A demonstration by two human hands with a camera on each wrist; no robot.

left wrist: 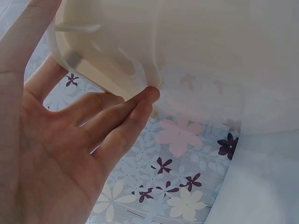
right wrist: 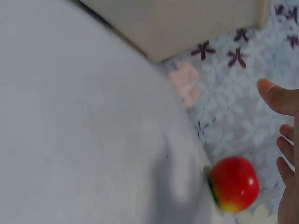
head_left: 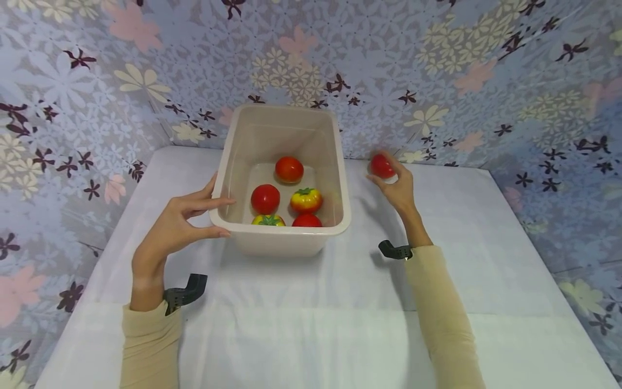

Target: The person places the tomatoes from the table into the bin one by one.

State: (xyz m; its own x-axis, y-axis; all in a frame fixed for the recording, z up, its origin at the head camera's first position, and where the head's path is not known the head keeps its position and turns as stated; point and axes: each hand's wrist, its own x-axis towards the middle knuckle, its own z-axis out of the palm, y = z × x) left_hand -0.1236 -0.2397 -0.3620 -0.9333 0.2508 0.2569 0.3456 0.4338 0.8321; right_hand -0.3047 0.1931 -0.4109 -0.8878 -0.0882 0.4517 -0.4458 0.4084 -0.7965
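A beige plastic tub [head_left: 279, 241] stands left of centre on the table, and several tomatoes, plain red ones [head_left: 265, 199] and yellow-red ones with green tops [head_left: 306, 200], lie inside. My left hand [head_left: 176, 224] holds the tub's left rim near the front corner; in the left wrist view its fingers [left wrist: 124, 116] lie under the rim. Right of the tub, my right hand [head_left: 399, 189] reaches over a red tomato [head_left: 380, 166] at the table's back edge. The right wrist view shows this tomato [right wrist: 234, 184], yellow at one end, apart from the spread thumb and fingers.
A white cloth [head_left: 311, 335] covers the table. Flower-patterned fabric [head_left: 369, 70] rises behind the back edge and along both sides. Each wrist wears a black strap with a camera mount [head_left: 187, 293]. The front rim hides parts of two tomatoes in the tub.
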